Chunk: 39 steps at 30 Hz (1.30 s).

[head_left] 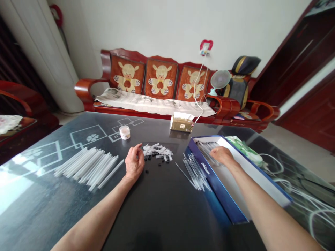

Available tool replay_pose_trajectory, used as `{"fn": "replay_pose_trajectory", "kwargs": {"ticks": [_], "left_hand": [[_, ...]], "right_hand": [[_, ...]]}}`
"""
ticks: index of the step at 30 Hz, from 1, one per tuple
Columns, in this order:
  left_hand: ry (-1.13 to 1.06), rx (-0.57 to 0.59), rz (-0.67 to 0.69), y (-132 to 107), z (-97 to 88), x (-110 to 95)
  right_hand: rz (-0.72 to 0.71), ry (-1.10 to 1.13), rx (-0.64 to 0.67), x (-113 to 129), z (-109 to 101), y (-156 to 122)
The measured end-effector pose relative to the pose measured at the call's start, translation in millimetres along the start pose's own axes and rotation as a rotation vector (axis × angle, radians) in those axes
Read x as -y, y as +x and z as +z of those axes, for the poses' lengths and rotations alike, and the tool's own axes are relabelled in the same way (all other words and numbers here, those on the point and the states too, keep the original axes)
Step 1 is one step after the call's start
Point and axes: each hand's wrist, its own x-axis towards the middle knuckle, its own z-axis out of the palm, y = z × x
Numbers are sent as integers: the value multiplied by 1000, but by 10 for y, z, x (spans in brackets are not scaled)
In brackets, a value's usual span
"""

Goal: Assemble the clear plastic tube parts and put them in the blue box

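Observation:
My left hand (134,162) rests on the dark table with its fingers curled; whether anything is in them is hidden. Right beside it lies a heap of small translucent white caps (158,150) with several tiny black plugs (149,158). To its left is a pile of frosted white pen barrels (89,165). My right hand (222,154) is closed inside a blue box (222,195) with a white interior, over a row of slim pens (206,150); what it grips is not visible. Thin pen refills (195,170) lie against the box's left side.
A small white round tub (125,132) and a tissue box (181,122) stand farther back on the table (162,209). Right of the blue box are a green package (246,150) and loose white cables (309,198). A wooden sofa (90,85) stands behind.

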Motion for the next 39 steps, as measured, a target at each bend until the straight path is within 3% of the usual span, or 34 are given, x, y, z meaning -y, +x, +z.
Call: {"fn": "replay_pose_trajectory", "kwargs": {"ticks": [4, 8, 10, 13, 15, 18, 20, 24, 29, 35, 39], "left_hand": [[-21, 79, 60, -22, -21, -47], [18, 116, 121, -46, -33, -104], [57, 150, 159, -65, -25, -133], [140, 213, 179, -76, -12, -193], [222, 302, 168, -35, -39, -241], [413, 542, 101, 133, -200, -286], [599, 755, 12, 292, -388, -268], [754, 902, -95, 545, -793, -124], [846, 977, -176, 546, -1011, 1], [764, 968, -189, 379, -967, -9], [646, 926, -173, 396, -958, -27]], "right_hand": [[-32, -15, 2, -50, 33, 47], [-81, -31, -119, 8, -52, -22], [-184, 10, -275, 178, -66, -185], [-467, 200, -472, 605, 72, -595], [-595, 324, -442, 923, 282, -907], [-679, 393, -302, 1280, 668, -1291], [-671, 402, -230, 1392, 887, -1445], [-614, 414, -237, 1413, 1104, -1542], [-598, 386, -257, 1402, 1109, -1541], [-592, 368, -246, 1423, 1086, -1563], [-589, 366, -251, 1427, 1076, -1564]]}}
